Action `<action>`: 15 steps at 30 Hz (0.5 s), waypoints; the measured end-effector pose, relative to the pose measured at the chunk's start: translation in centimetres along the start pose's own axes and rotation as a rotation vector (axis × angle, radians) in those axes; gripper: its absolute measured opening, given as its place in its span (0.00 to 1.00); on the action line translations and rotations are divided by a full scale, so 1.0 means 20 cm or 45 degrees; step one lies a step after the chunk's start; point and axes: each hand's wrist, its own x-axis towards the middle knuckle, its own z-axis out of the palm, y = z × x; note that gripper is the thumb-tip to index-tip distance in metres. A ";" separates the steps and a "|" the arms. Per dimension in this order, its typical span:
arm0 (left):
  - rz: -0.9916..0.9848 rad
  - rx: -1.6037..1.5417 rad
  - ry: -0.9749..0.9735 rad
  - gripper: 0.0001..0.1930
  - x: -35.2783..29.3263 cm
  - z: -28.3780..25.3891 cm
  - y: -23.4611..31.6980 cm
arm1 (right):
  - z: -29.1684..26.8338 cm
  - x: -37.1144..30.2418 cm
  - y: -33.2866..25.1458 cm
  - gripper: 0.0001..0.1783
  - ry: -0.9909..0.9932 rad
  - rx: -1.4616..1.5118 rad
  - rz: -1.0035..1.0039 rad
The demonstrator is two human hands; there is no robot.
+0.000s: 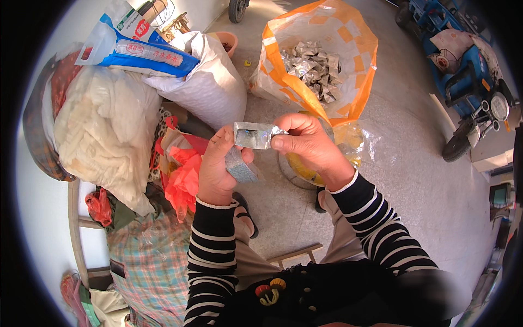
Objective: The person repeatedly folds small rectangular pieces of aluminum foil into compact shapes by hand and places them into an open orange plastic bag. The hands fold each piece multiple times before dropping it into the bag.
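A small box-like shape of folded silver foil paper [253,135] is held up between my hands, its hollow side showing. My left hand [216,163] grips its left end with thumb and fingers. Tucked in the same palm is a stack of grey-silver sheets [241,167]. With thumb and forefinger my right hand [308,143] pinches the crumpled right end of the foil. Beyond my hands stands an open orange-and-white plastic bag [362,65], with many folded silver foil pieces [317,70] heaped inside.
Partly hidden below my right hand is a round, yellow-patterned seat or basin [301,169]. To the left are a white sack [210,82], a cream cloth heap [103,120], red plastic bags [184,177] and a plaid cloth [155,256]. A blue scooter [471,92] stands at right.
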 end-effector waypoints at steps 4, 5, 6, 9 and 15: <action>0.022 -0.208 0.229 0.15 0.03 -0.03 0.00 | 0.03 -0.02 -0.08 0.08 0.103 -1.201 -0.824; 0.002 -0.181 0.266 0.14 0.04 -0.04 0.01 | 0.04 -0.03 -0.10 0.08 0.141 -1.501 -0.955; -0.014 -0.165 0.288 0.14 0.05 -0.05 0.01 | 0.05 -0.03 -0.11 0.10 0.172 -1.535 -1.005; -0.056 -0.170 0.223 0.13 0.06 -0.06 0.01 | 0.03 -0.02 -0.13 0.10 0.231 -1.628 -1.115; -0.100 -0.247 0.235 0.14 0.05 -0.05 -0.01 | -0.22 0.10 -0.13 0.16 1.032 -1.870 -0.525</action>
